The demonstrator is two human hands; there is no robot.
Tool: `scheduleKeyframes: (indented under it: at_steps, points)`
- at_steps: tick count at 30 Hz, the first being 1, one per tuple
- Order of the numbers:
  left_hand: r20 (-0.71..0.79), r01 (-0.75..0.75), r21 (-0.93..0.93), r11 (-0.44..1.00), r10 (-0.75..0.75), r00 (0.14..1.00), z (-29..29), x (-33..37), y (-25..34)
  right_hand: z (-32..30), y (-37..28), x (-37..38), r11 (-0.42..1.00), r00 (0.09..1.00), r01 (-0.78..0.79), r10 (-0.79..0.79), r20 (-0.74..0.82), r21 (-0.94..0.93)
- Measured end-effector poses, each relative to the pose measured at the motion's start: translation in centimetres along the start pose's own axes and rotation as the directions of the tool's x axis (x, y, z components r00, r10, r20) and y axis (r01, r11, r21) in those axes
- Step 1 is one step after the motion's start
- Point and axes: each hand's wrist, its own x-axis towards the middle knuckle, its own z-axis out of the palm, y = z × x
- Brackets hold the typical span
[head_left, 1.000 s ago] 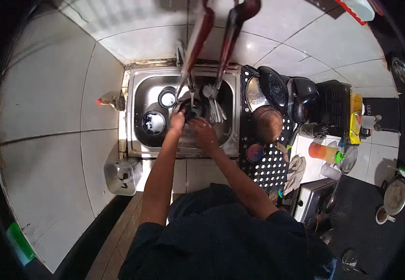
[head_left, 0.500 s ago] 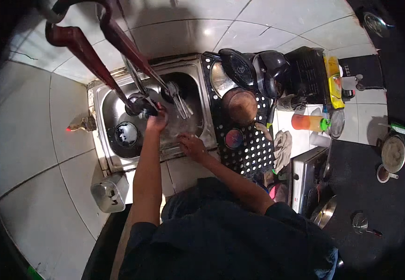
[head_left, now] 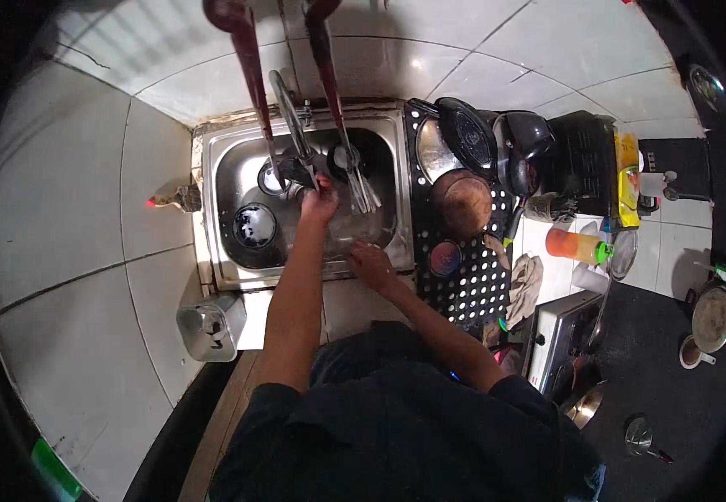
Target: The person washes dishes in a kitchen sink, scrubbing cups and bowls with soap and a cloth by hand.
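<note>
In the metal sink [head_left: 221,251], my left hand [head_left: 319,201] is closed around a dark object [head_left: 299,173] under the tap [head_left: 289,113]. Shadow and the tap hide what kind of object it is. My right hand [head_left: 371,264] is at the sink's front rim, fingers loosely bent and somewhat apart, with nothing visible in it. A round dark-rimmed bowl [head_left: 254,226] with white suds sits in the basin's front left. Behind it, a smaller round dish [head_left: 272,178] stands partly hidden near my left hand. Several pieces of cutlery [head_left: 365,194] lean out of a dark bowl [head_left: 347,157] at the right.
Two dark red long shapes [head_left: 248,63] hang close before the view, over the sink. Right of the sink, pans [head_left: 463,138] and a brown round lid [head_left: 463,203] lie on a black dotted mat [head_left: 455,293]. Beyond are an orange bottle [head_left: 576,245], a cloth [head_left: 524,284] and a stove [head_left: 551,335].
The view has shifted, so the sink and counter appear farther right and slightly lower. My left hand keeps its hold under the tap; my right hand stays by the front rim.
</note>
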Motion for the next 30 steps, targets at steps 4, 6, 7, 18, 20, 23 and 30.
scheduleKeyframes:
  at_steps: [4,6,7,18,20,23,30]
  points:
    - [0.203,0.349,-0.108,0.931,-0.323,0.924,-0.6,-1.1,-1.5,-0.2,0.7,0.1,0.996,0.989,-0.077,0.082,0.125,-0.05]
    - [0.238,0.355,0.02,0.935,-0.349,0.906,-1.3,-2.0,-1.8,-0.2,0.7,0.0,0.994,0.982,-0.092,0.1,0.158,-0.057]
    - [0.266,0.356,0.148,0.923,-0.384,0.884,-1.7,-2.4,-1.8,0.1,0.9,-0.1,0.999,0.996,-0.038,0.041,0.082,-0.038]
    - [-0.212,0.036,0.81,0.586,0.234,0.949,-3.9,-7.1,1.5,0.0,0.4,0.1,0.996,0.995,-0.078,0.075,0.061,0.047]
    - [-0.112,-0.021,0.94,0.341,0.368,0.923,-3.8,-8.8,2.1,-0.3,-0.8,0.8,0.913,0.968,-0.251,0.228,0.107,0.322]
    - [0.783,-0.429,0.579,-0.694,0.326,0.529,-1.1,-11.4,0.0,-0.8,-2.9,1.8,0.886,0.972,-0.188,0.23,-0.051,0.423]
    - [0.843,-0.329,0.327,-0.886,0.116,0.526,4.6,-16.1,-4.9,2.0,1.1,2.9,0.585,0.841,-0.475,0.522,0.144,0.657]
